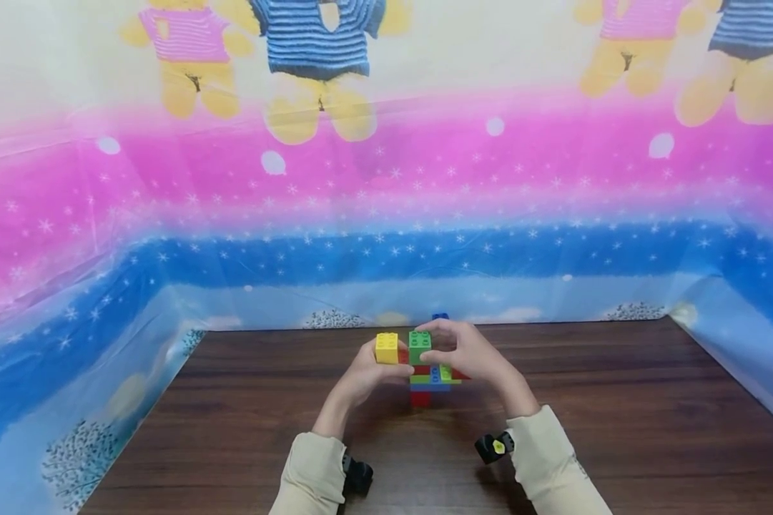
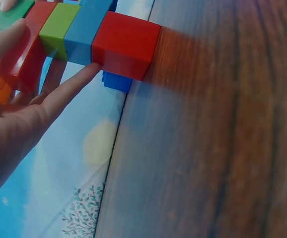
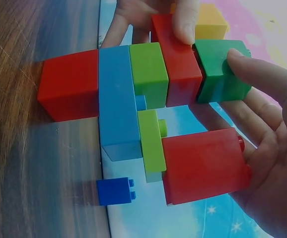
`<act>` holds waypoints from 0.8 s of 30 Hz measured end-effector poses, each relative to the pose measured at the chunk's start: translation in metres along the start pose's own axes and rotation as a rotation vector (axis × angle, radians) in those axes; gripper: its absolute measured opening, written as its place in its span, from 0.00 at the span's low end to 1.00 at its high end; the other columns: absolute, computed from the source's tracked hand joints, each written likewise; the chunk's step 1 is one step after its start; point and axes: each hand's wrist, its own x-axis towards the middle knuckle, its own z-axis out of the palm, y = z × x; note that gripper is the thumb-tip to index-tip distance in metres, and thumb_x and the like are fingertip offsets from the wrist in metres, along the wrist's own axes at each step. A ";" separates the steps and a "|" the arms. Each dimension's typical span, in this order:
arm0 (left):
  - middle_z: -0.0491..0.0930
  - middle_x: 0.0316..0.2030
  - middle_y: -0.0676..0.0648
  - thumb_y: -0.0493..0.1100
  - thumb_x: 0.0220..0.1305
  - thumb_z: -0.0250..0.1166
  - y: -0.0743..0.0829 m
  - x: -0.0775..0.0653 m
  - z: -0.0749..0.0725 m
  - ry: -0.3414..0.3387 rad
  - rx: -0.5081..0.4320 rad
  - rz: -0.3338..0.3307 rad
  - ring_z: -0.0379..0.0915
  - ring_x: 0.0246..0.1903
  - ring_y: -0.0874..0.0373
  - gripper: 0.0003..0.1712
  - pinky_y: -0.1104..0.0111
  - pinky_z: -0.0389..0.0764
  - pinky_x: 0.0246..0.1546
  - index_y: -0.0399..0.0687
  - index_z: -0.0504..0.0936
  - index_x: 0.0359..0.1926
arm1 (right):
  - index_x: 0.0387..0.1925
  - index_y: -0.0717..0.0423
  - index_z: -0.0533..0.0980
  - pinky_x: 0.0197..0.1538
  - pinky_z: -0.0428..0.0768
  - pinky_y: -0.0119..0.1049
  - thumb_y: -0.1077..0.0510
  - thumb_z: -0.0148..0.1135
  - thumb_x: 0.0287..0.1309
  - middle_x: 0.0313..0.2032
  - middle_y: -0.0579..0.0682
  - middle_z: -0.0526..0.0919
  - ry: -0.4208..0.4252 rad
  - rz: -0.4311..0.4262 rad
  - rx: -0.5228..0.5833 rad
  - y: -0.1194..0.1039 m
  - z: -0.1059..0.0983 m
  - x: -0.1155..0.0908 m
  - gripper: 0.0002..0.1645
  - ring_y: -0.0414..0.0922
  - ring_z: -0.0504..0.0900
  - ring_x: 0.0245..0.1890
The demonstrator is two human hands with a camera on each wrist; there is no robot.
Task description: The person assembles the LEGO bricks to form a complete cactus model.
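Note:
A tower of toy building bricks stands on the table, its lowest red brick (image 1: 420, 399) at the bottom. Above that are a long blue brick (image 3: 117, 99), a lime brick (image 3: 149, 69), a thin lime brick (image 3: 152, 148) and a big red brick (image 3: 203, 166) on the right side. My left hand (image 1: 363, 375) holds the upper long red brick (image 3: 183, 74), thumb along its near face, below the yellow brick (image 1: 387, 348). With thumb and fingers, my right hand (image 1: 473, 350) pinches the green brick (image 1: 420, 349) at the top. Whether the green brick is fully seated I cannot tell.
Behind the tower, a loose dark blue brick (image 3: 114, 192) lies near the back edge of the brown wooden table (image 1: 264, 400). A printed cloth (image 1: 386, 250) with bears and snowflakes hangs around the back and sides.

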 end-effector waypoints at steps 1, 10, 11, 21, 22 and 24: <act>0.79 0.40 0.48 0.30 0.57 0.67 0.000 0.000 0.000 -0.005 -0.001 0.003 0.80 0.40 0.59 0.21 0.56 0.85 0.47 0.35 0.71 0.51 | 0.60 0.51 0.74 0.58 0.80 0.52 0.51 0.66 0.60 0.56 0.54 0.81 0.002 0.002 0.002 0.000 0.000 0.000 0.26 0.54 0.79 0.58; 0.78 0.41 0.49 0.32 0.58 0.67 -0.001 0.000 -0.002 -0.023 0.008 0.008 0.80 0.41 0.59 0.22 0.59 0.85 0.46 0.37 0.71 0.52 | 0.60 0.50 0.75 0.56 0.82 0.50 0.51 0.66 0.60 0.55 0.54 0.82 0.001 0.021 0.021 0.002 0.000 0.001 0.26 0.53 0.80 0.57; 0.78 0.41 0.49 0.32 0.58 0.67 -0.001 0.000 -0.001 -0.023 0.010 0.006 0.80 0.41 0.59 0.22 0.59 0.85 0.46 0.37 0.71 0.52 | 0.60 0.50 0.75 0.55 0.82 0.50 0.51 0.66 0.60 0.55 0.54 0.82 0.003 0.023 0.020 0.002 0.000 0.001 0.26 0.53 0.80 0.57; 0.77 0.42 0.47 0.34 0.59 0.67 -0.001 0.001 -0.003 -0.026 0.029 0.007 0.80 0.42 0.59 0.23 0.56 0.85 0.48 0.34 0.70 0.54 | 0.59 0.48 0.76 0.59 0.79 0.54 0.48 0.68 0.58 0.58 0.54 0.81 0.015 0.074 0.051 0.004 0.000 0.002 0.27 0.55 0.77 0.60; 0.77 0.42 0.47 0.33 0.59 0.67 -0.002 0.001 -0.003 -0.027 0.027 0.005 0.80 0.42 0.59 0.23 0.57 0.85 0.48 0.34 0.70 0.54 | 0.59 0.48 0.76 0.59 0.78 0.55 0.48 0.68 0.58 0.58 0.54 0.81 0.016 0.078 0.053 0.005 0.000 0.002 0.28 0.55 0.77 0.61; 0.77 0.41 0.48 0.33 0.59 0.67 -0.002 0.001 -0.003 -0.028 0.025 0.003 0.80 0.41 0.59 0.23 0.58 0.85 0.47 0.34 0.70 0.54 | 0.59 0.47 0.76 0.59 0.78 0.55 0.48 0.68 0.57 0.58 0.53 0.81 0.019 0.085 0.055 0.005 0.001 0.002 0.28 0.55 0.76 0.61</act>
